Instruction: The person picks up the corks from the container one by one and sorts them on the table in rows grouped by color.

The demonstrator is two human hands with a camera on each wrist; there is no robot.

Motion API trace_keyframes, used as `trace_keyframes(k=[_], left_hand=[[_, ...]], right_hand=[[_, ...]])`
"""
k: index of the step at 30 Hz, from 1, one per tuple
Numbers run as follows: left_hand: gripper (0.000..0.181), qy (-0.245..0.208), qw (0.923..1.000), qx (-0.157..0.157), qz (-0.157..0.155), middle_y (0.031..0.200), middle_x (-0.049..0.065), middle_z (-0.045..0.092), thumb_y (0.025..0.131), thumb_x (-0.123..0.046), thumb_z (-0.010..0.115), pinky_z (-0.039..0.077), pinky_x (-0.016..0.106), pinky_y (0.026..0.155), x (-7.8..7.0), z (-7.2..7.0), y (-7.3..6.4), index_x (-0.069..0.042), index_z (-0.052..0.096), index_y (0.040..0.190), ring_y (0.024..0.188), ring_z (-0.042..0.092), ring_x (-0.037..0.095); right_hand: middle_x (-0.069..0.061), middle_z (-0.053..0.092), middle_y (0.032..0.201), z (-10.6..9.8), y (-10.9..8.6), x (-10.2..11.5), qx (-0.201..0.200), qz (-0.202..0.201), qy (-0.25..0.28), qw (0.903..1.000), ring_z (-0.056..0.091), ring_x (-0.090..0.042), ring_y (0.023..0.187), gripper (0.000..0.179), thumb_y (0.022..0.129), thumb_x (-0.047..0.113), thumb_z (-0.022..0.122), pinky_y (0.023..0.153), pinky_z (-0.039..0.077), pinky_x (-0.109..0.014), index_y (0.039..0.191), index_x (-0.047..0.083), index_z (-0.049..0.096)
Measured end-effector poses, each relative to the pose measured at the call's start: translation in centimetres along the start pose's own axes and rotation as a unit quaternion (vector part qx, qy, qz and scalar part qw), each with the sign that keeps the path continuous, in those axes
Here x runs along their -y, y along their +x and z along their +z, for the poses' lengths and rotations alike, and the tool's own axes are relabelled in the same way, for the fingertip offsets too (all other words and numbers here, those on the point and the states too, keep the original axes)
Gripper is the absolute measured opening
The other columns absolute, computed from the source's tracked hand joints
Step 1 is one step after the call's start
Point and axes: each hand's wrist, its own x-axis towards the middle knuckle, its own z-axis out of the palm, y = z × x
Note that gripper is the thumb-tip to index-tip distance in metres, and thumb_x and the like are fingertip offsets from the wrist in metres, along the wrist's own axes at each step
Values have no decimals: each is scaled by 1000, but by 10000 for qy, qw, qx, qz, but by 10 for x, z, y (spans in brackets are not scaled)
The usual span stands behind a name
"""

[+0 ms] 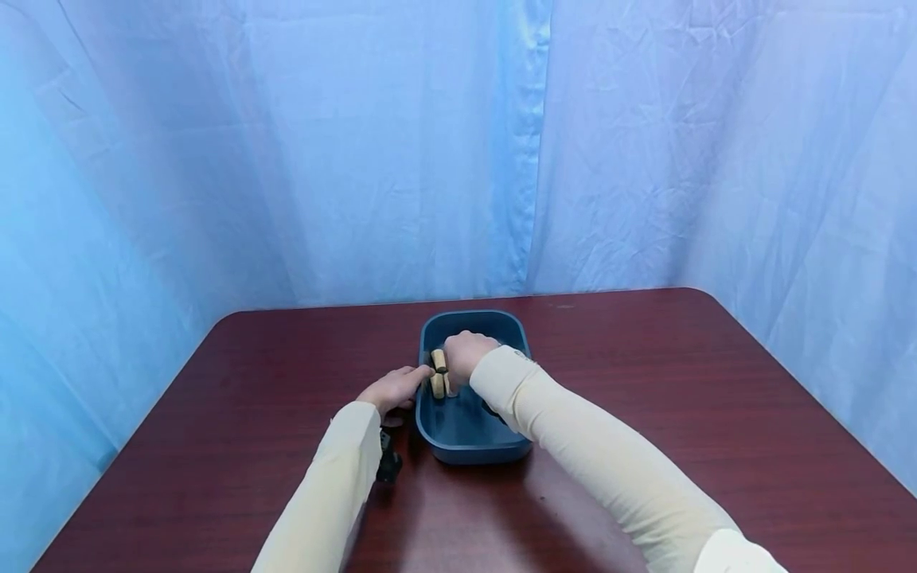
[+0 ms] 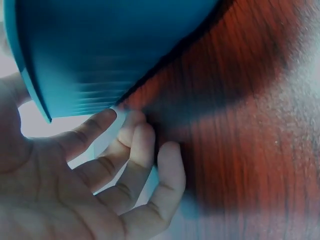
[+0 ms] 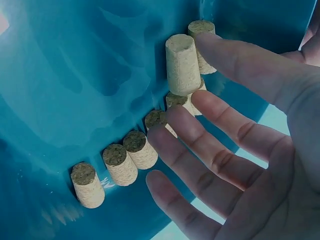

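Note:
A dark blue plastic bin point(image 1: 476, 455) stands on the table. My left hand point(image 1: 392, 390) grips its left wall, thumb over the rim and fingers along the outside. In the left wrist view, the index fingertip is right at the bin's lower edge. My right hand point(image 1: 467, 354) reaches inside, its fingers extended in the right wrist view. Right at its thumb and index fingertips is a tilted cork stopper point(image 3: 182, 65), with another cork point(image 3: 202, 25) behind the thumb. Several corks run in a slanting row, ending at a cork point(image 3: 88, 185) on the left; the fingers partly hide some of them.
The bin rests on a dark reddish wooden table point(image 1: 301, 350). Pale blue curtains point(image 1: 372, 159) hang behind and beside it. A black device point(image 1: 388, 458) sits under the left wrist. Both forearms wear cream sleeves point(image 1: 602, 454).

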Motion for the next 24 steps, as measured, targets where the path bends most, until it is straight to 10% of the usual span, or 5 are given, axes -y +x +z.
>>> trace_keyframes(k=[24], left_hand=[[57, -420, 9986, -264, 154, 143, 26, 50, 105, -27, 44, 51, 57, 98, -7, 8, -2, 2, 36, 153, 120, 58, 40]], right_hand=[[-4, 67, 88, 8, 12, -4, 89, 148, -248, 9995, 61, -20, 77, 28, 83, 20, 87, 75, 58, -37, 106, 10, 74]])
